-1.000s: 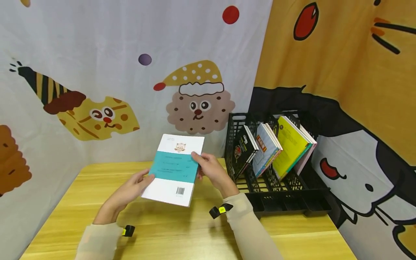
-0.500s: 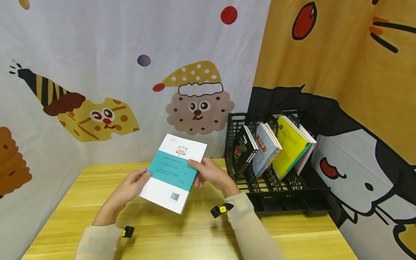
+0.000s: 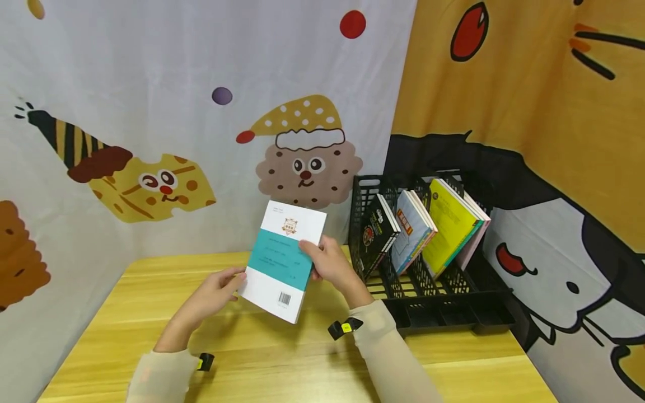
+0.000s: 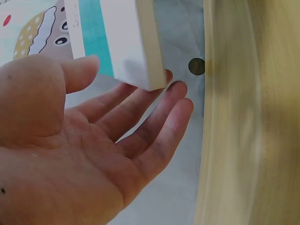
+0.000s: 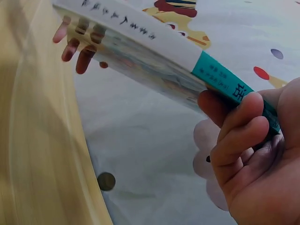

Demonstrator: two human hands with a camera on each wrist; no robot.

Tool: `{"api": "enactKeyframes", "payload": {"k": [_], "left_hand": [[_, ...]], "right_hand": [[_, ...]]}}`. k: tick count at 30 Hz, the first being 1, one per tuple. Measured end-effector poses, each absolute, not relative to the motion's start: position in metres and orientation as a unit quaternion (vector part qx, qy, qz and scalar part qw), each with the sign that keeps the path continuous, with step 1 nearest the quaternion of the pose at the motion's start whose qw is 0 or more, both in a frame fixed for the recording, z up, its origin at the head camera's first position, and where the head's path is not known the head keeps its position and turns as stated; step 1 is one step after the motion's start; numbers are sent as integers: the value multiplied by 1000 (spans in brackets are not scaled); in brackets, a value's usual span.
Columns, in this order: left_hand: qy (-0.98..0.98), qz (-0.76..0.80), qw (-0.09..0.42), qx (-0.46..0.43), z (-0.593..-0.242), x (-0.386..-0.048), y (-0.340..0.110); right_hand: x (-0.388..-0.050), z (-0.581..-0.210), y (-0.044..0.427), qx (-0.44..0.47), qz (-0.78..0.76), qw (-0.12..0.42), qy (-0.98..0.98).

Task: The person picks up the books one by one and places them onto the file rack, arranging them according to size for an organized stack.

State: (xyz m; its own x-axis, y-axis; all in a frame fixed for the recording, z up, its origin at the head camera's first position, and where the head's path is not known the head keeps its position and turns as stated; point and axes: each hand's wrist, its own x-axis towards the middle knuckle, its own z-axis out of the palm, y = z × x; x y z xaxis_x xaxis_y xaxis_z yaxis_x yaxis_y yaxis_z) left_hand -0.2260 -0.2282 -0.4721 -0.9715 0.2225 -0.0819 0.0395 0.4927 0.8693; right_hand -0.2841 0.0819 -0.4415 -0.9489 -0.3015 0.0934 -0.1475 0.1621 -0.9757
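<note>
A white book with a teal band and a barcode is held tilted above the table, back cover facing me. My right hand grips its right side, thumb on the teal band. In the right wrist view, the curled fingers of that hand lie under the book's teal and white spine. My left hand is at the lower left edge of the book. The left wrist view shows the left hand with extended fingers by the book's corner, its thumb apart from the cover.
To the right, a black slotted rack stands on the wooden table. Leaning in it are black books, light blue books and a yellow book. A cartoon-printed curtain hangs behind.
The book turned clockwise and came nearer, then shifted right and away from me. My left hand followed it to the right, its fingers spreading looser. My right hand kept its grip.
</note>
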Motion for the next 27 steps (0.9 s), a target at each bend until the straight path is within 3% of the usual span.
{"api": "enactKeyframes", "payload": {"k": [14,27], "left_hand": [[844,510,122,115,-469,-227,-209],[841,512,100,146,-468,-242,-132]], "right_hand": [[-261,-428,134,-181,-545,40,818],[-234,-409,210,-220,-496,46,838]]}}
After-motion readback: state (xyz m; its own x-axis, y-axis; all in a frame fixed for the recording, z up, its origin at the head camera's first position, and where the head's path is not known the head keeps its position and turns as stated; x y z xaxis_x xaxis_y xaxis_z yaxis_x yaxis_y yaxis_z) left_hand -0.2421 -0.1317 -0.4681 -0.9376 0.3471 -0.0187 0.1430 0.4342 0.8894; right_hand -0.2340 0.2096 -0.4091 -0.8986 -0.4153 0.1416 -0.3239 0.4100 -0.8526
